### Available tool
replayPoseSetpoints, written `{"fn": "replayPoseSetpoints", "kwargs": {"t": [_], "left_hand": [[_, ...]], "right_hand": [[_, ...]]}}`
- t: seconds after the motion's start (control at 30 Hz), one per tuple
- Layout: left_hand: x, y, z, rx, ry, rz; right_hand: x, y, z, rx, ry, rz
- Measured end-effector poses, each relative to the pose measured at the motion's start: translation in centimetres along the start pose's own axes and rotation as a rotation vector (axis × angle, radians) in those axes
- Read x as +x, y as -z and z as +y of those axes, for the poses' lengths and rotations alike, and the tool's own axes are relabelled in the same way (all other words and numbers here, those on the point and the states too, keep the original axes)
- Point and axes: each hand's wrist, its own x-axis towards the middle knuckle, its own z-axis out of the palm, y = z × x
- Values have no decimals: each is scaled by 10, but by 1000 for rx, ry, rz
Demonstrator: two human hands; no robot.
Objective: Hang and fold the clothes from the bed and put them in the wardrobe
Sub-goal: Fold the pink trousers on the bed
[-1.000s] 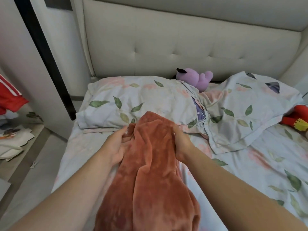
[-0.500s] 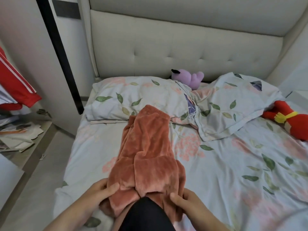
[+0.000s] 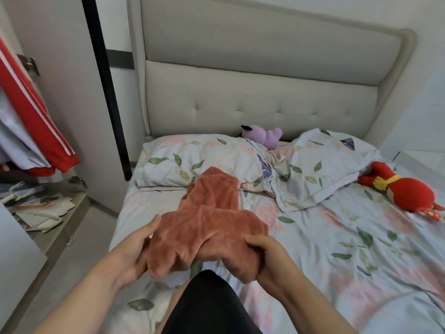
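On the near-left part of the bed (image 3: 361,249), the rust fleece garment (image 3: 212,213) lies stretched out, its long axis running near to far. The far end rests against the left pillow (image 3: 192,157); the near end is lifted and doubled back toward you. Your left hand (image 3: 134,251) holds the near-left edge, thumb on top and fingers under the cloth. Your right hand (image 3: 267,259) grips the near-right edge, fingers curled round a bunched handful. Plush, soft and light by the look of it: it should sag and slump with no stiffness, and it looks bulky when doubled. Low slip risk, not fragile. Take hold at the two near corners, as now, and keep the edges level, or the fold probably skews.
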Motion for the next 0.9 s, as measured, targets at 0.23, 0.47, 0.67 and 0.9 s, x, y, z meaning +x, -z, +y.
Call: {"fn": "replayPoseSetpoints", "kwargs": {"t": [0.23,0.47,0.67,0.9], "left_hand": [[-52,3,-31,413,-188,-131],[-51,5,-60,476,-399,198],[-56,1,-72,576,-293,126],[-96,16,-32,-11,-175,85]], "right_hand": [[-61,-5,18,24,23,10],[-73,11,36,-46,68,16],[-77,4,46,-176,95,9],[-92,31,26,-261,48,-141]]}}
